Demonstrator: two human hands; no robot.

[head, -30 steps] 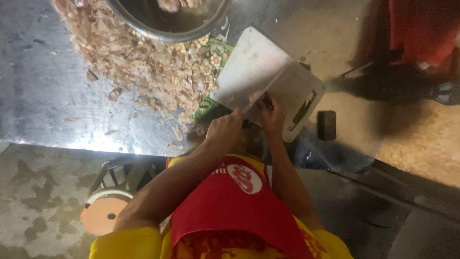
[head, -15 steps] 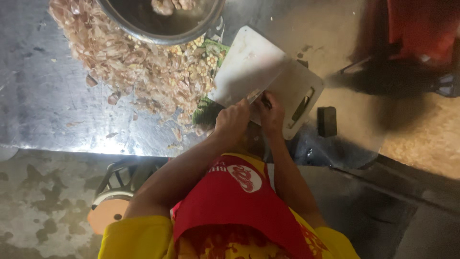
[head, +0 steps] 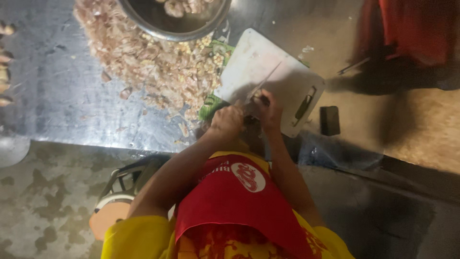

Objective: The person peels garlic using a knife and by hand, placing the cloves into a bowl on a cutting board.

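Knife [head: 262, 82] is held at the near edge of the white cutting board [head: 280, 64], with its thin blade laid slantwise across the board. The long axis runs from the hands at the board's near edge up towards its far right corner. The right hand [head: 269, 109] is curled shut over what appears to be the handle end, so the blade points away from that hand and the body. The grip itself is blurred and cannot be made out finger by finger.

The left hand [head: 225, 122] is set just beside the right, at the board's near left corner, with its fingers bunched together. Whatever is pinched under them is hidden. Both hands are about equally close to the blade's near end, the right one on it.

Outward from the hands, a green leafy scrap [head: 210, 103] is seen poking from under the board's left edge. Left of the board, a broad heap of pale brown peelings [head: 143, 62] is spread on the metal table [head: 57, 96]. Beyond the board's far left corner a steel bowl [head: 163, 24] is set. Right of the board, near its slot handle, a small dark flat object [head: 329, 120] is laid.
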